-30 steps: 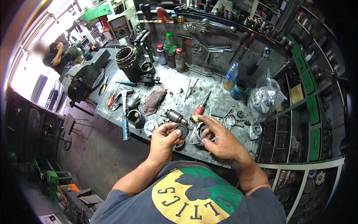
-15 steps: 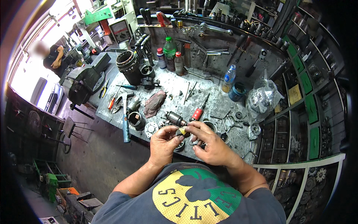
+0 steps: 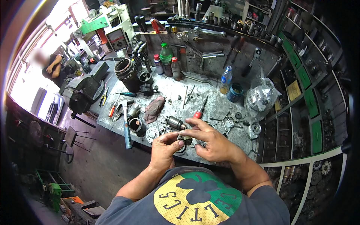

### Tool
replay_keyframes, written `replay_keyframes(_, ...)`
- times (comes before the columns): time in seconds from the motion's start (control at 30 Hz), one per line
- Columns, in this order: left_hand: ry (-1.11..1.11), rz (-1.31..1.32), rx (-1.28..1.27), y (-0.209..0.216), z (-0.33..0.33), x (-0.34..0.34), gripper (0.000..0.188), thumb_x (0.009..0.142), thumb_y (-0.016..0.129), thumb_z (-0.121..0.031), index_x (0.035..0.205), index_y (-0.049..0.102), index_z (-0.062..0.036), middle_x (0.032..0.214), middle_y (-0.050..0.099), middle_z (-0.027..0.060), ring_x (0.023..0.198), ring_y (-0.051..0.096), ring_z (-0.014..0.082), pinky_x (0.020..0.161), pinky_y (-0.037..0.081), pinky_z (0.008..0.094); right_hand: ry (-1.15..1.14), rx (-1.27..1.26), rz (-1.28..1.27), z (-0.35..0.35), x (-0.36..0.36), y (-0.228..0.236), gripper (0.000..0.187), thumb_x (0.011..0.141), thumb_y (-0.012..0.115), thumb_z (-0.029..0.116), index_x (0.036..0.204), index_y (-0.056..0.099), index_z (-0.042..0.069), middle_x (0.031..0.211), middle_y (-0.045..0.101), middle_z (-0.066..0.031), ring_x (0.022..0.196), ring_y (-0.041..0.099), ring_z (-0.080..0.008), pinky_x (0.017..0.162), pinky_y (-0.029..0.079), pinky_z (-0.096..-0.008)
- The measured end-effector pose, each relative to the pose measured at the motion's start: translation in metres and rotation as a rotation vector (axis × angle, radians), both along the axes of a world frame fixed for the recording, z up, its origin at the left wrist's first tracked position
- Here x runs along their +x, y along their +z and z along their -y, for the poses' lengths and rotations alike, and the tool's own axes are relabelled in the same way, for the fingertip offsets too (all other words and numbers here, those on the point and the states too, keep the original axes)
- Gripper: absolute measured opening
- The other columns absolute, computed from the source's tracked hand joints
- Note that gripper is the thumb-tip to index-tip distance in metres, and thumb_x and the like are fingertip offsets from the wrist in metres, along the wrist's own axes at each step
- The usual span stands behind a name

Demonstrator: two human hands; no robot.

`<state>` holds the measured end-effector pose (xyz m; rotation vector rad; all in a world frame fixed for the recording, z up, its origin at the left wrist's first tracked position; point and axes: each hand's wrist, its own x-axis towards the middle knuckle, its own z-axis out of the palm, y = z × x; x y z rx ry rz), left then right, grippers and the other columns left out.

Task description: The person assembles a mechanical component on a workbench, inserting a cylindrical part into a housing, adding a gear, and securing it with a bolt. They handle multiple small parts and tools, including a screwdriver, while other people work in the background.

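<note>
My left hand [image 3: 164, 150] is closed in a pinch on a small dark ribbed metal part [image 3: 186, 141] at the bench's front edge. My right hand [image 3: 218, 146] has its fingers stretched and spread; one fingertip reaches the part beside my left fingertips, while the thumb stays apart. My fingers hide much of the part. Just beyond them lies a cylindrical metal armature [image 3: 174, 123] with a shaft. A red-handled screwdriver [image 3: 198, 113] points away from my right hand. A grey flange-like casting [image 3: 152, 134] sits to the left of my left hand.
Left on the bench [image 3: 112, 125] are a hammer [image 3: 126, 127], a dark cup [image 3: 137, 126], a rag [image 3: 154, 109] and a vise [image 3: 80, 86]. Bottles [image 3: 166, 56] stand behind. Rightward are a bagged bundle [image 3: 261, 95] and loose tools. A person [image 3: 54, 67] stands far left.
The yellowish patch seen on the held part no longer shows; the part looks dark and turned. My right fingers have spread, one lifting away. The view has shifted slightly.
</note>
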<state>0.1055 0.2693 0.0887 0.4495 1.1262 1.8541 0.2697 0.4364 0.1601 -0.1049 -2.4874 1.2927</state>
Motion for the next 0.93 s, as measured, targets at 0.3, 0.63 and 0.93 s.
replay_keyframes(0.3, 0.092, 0.193, 0.010, 0.006, 0.005, -0.007, 0.032, 0.095, 0.083, 0.004, 0.125, 0.072, 0.0023, 0.112, 0.079, 0.0106, 0.096, 0.077, 0.0164, 0.084, 0.067, 0.0307, -0.106, 0.230, -0.010, 0.022, -0.006, -0.018, 0.098, 0.081, 0.066, -0.005, 0.171, 0.040, 0.024, 0.168, 0.037, -0.0323, 0.146, 0.053, -0.0516, 0.120, 0.046, -0.0546)
replay_keyframes(0.63, 0.009, 0.105, 0.004, 0.013, 0.011, -0.021, 0.029, 0.096, 0.084, -0.004, 0.124, 0.075, 0.0023, 0.112, 0.080, 0.0120, 0.098, 0.078, 0.0205, 0.087, 0.067, 0.0359, -0.105, 0.158, 0.030, 0.016, -0.003, -0.021, 0.098, 0.082, 0.068, -0.002, 0.173, 0.034, 0.016, 0.170, 0.034, -0.0345, 0.152, 0.046, -0.0540, 0.125, 0.041, -0.0542)
replay_keyframes(0.93, -0.132, 0.057, -0.078, 0.011, 0.009, -0.023, 0.038, 0.097, 0.084, -0.011, 0.131, 0.073, 0.0044, 0.116, 0.080, 0.0141, 0.109, 0.079, 0.0247, 0.097, 0.064, 0.0370, 0.246, -0.141, -0.050, -0.010, -0.025, -0.019, 0.084, 0.076, 0.051, -0.008, 0.157, 0.059, 0.011, 0.176, 0.036, -0.0205, 0.167, 0.027, -0.0429, 0.134, 0.027, -0.0504)
